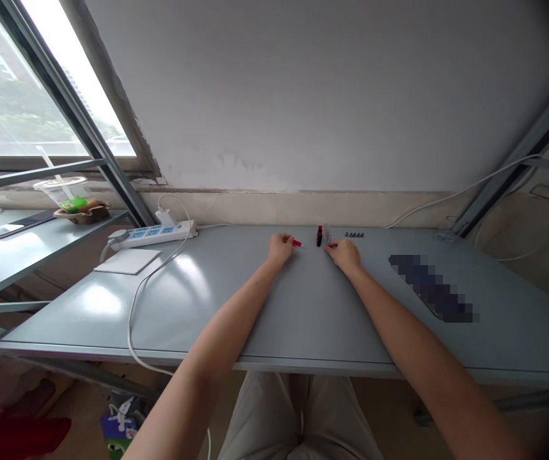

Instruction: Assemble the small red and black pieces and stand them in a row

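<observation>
- The fingers (pixel 287 241) of our left hand (pixel 278 249) are close together and bent down, and we cannot tell if they pinch the little red piece (pixel 296 243).
- The fingers (pixel 332 248) of our right hand (pixel 344 254) are together and lie low on the grey table (pixel 303 306), holding nothing we can see.
- Both arms reach forward, and the two hands point in at each other.
- The red piece lies flat, just by our left fingertips. Its long side runs left to right, and it points away from that hand.
- Between our hands, a bit farther off, a black and red piece (pixel 319 236) seems to stand up, with a small clear piece (pixel 326 235) just beside it.
- Farther right, small dark pieces (pixel 354 234) sit in a row near the wall (pixel 303 96).
</observation>
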{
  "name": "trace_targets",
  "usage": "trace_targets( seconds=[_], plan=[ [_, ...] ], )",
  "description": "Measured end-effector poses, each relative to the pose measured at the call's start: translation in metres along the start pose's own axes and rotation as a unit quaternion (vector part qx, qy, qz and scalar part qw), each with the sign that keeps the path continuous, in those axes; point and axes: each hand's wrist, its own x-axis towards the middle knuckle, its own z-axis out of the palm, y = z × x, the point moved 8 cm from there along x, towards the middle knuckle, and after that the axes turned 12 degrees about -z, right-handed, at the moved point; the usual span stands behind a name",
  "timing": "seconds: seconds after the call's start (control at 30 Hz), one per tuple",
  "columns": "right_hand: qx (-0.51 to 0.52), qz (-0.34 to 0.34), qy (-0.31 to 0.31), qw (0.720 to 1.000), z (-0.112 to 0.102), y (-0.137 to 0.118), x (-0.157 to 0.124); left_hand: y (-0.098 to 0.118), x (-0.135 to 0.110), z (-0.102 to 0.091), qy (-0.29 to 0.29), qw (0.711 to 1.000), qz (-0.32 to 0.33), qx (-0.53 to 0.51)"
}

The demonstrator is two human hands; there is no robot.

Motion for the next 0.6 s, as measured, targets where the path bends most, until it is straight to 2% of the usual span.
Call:
trace_targets(
  seconds=[0.17, 0.3, 0.43, 0.6],
  plan=[
    [-0.014, -0.008, -0.017, 1.000, -0.001, -0.001, -0.002, -0.003, -0.022, 0.009, -0.020, 0.999, 0.000, -0.031],
    [-0.026, -0.016, -0.035, 0.999, -0.004, -0.010, -0.004, 0.004, -0.026, 0.013, -0.037, 0.996, 0.025, -0.074],
    [0.103, -0.037, -0.046, 0.993, -0.002, -0.030, -0.005, 0.006, -0.026, 0.014, -0.048, 0.993, 0.038, -0.099],
    [0.306, -0.041, -0.092, 0.947, 0.013, -0.050, -0.011, 0.007, -0.026, 0.016, -0.063, 0.990, 0.032, -0.118]
  ],
)
